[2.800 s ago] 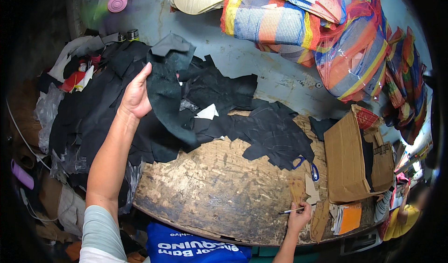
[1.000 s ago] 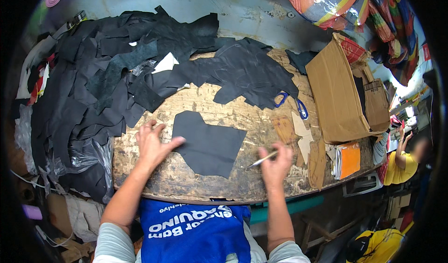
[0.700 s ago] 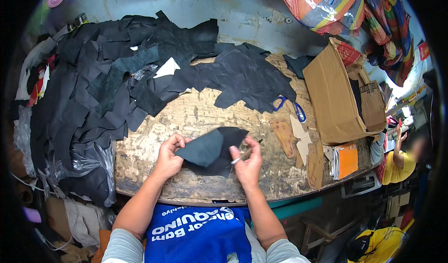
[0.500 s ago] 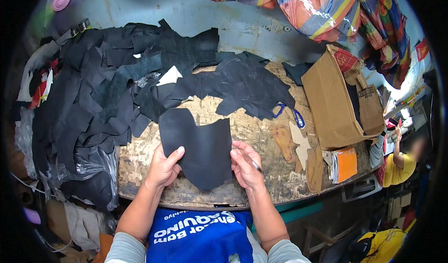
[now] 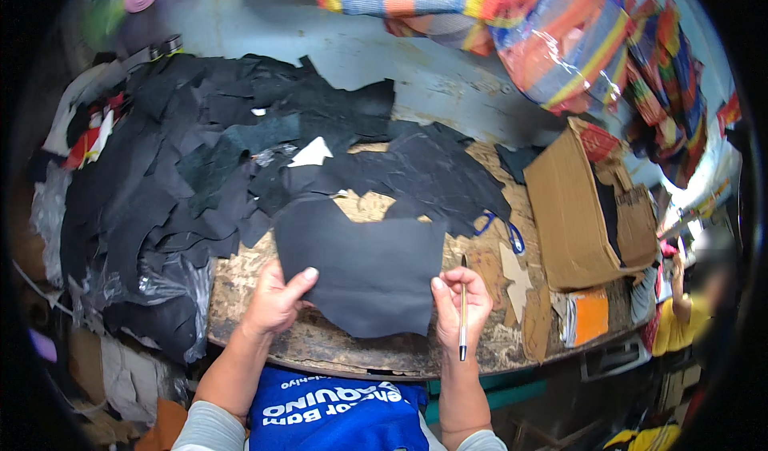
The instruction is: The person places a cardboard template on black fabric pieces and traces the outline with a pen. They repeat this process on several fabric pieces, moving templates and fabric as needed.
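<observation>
A flat black leather piece (image 5: 364, 271) with an irregular outline is held up over the near part of the worn wooden table (image 5: 240, 299). My left hand (image 5: 278, 295) grips its left edge, thumb on top and fingers underneath. At the right edge, my right hand (image 5: 462, 305) pinches the leather with the thumb. That same hand also carries a slim pen (image 5: 463, 315), lying across the fingers and pointing away from me. Beyond the piece lie more black leather scraps (image 5: 432, 171), and blue-handled scissors (image 5: 514, 236) rest partly beneath them.
A large heap of black leather (image 5: 176, 147) covers the left side. Tan card templates (image 5: 534, 327), an orange-covered paper stack (image 5: 590, 319) and an open cardboard box (image 5: 564, 215) are on the right. Colourful woven bags (image 5: 560, 43) hang above. A person in yellow (image 5: 680, 323) is far right.
The leather piece has turned and spread wider to the right, with my right hand moving right along with it. The pen now shows clearly in that hand. The whole view has shifted slightly.
</observation>
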Motion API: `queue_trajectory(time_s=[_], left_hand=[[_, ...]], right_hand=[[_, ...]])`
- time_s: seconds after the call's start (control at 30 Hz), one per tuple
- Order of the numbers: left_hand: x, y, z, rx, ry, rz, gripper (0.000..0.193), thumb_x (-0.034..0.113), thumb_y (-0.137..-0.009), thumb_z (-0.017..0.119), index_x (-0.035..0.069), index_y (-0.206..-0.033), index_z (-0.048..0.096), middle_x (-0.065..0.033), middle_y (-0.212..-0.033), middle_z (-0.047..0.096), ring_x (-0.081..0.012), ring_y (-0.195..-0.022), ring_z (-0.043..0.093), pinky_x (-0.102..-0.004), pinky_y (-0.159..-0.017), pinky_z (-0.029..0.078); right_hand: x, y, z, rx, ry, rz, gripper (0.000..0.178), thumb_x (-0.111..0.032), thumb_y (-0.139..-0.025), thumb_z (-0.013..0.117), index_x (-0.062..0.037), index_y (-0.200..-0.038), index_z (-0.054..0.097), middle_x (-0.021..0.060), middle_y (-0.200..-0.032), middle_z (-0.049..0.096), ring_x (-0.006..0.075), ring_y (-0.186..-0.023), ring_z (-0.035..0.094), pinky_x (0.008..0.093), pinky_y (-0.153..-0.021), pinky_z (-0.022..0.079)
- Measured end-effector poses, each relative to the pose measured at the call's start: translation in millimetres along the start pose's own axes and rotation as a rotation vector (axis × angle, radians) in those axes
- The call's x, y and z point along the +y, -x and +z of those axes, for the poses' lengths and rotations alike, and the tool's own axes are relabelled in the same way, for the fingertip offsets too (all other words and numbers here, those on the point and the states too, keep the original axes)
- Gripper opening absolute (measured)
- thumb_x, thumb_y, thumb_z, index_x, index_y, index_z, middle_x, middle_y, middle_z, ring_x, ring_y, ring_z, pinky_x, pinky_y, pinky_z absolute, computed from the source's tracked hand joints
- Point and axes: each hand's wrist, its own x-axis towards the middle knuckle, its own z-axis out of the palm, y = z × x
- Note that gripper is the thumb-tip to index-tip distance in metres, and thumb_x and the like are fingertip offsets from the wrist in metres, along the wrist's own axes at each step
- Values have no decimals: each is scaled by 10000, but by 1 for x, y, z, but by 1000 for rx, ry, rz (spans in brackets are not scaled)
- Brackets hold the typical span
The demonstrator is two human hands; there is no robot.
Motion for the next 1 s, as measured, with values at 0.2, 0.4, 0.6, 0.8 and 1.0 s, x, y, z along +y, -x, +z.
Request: queue_trajectory(time_s=[0.2, 0.4, 0.6, 0.8, 1.0], left_hand=[[-52, 21, -14, -40, -471, -504, 414, 8, -902, 536, -11, -1296, 412, -125, -1143, 584, -181, -915, 623, -282, -627, 587], [-64, 24, -10, -165, -549, -313, 497, 140, -863, 633, 32, -1316, 461, -144, -1145, 608, -184, -971, 612, -301, -703, 543], [-23, -81, -64, 372, -1465, 686, 841, 418, -669, 782, 61, -1346, 434, -228, -1237, 535, -360, -1209, 461, -488, -1042, 313], [24, -142, -142, 394, -1427, 238, 326, 181, -831, 636, 9, -1108, 620, -160, -904, 682, -256, -905, 659, -379, -825, 496], [67, -135, -129, 356, -1147, 448, 434, 269, -815, 687, -9, -1131, 582, -153, -874, 682, -213, -803, 667, -316, -721, 519]], right_hand=[[58, 22, -30, -45, 316, 166, 218, 27, -767, 687, -7, -922, 537, 18, -844, 564, 39, -653, 504, 188, -597, 430], [82, 44, -57, -42, 301, 218, 291, 41, -714, 705, -52, -910, 510, -25, -803, 476, 41, -718, 409, 192, -629, 354], [74, 25, -115, 52, 376, 111, 311, 150, -713, 594, -51, -922, 482, -33, -819, 409, 45, -697, 352, 182, -638, 303], [36, 29, -162, 156, 1083, -86, 239, 69, -668, 593, -10, -879, 514, 115, -785, 526, 220, -742, 513, 326, -732, 433], [16, 32, -144, 188, 1244, -220, 343, -18, -647, 734, -22, -943, 562, 191, -1092, 574, 371, -1083, 494, 450, -934, 392]])
